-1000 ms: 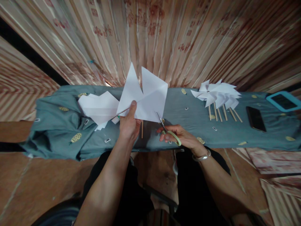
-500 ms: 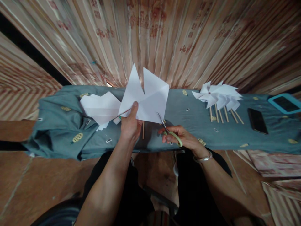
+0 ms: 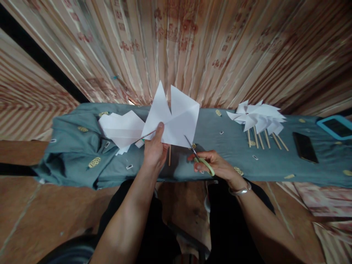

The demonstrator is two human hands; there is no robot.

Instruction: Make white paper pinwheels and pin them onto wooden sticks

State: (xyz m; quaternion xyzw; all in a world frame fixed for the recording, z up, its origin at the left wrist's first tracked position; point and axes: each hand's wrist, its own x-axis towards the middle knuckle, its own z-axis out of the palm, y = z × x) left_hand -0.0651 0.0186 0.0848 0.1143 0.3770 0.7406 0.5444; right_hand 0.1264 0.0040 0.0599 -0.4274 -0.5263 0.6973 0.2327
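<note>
My left hand (image 3: 155, 146) pinches a white paper sheet (image 3: 180, 123), its thumb on top near the middle. A deep slit runs inward from the sheet's top edge, and a thin dark line lies left of the thumb. My right hand (image 3: 214, 165) grips scissors (image 3: 205, 165) with light green handles. Their blades are at the sheet's lower right corner, the tip over the paper. Left of the sheet lies a stack of folded white papers (image 3: 121, 128). Below the sheet a thin wooden stick (image 3: 169, 156) shows in part.
Several white paper pinwheels (image 3: 258, 115) on wooden sticks lie to the right on the grey-green cloth (image 3: 214, 128). Beyond them are a black phone (image 3: 304, 147) and a blue-framed tablet-like thing (image 3: 337, 127). A patterned curtain (image 3: 176, 51) hangs behind the table.
The view has shifted slightly, so everything sits a little lower and further right. The scissors' handles look closer together, and their tip lies slightly further over the paper.
</note>
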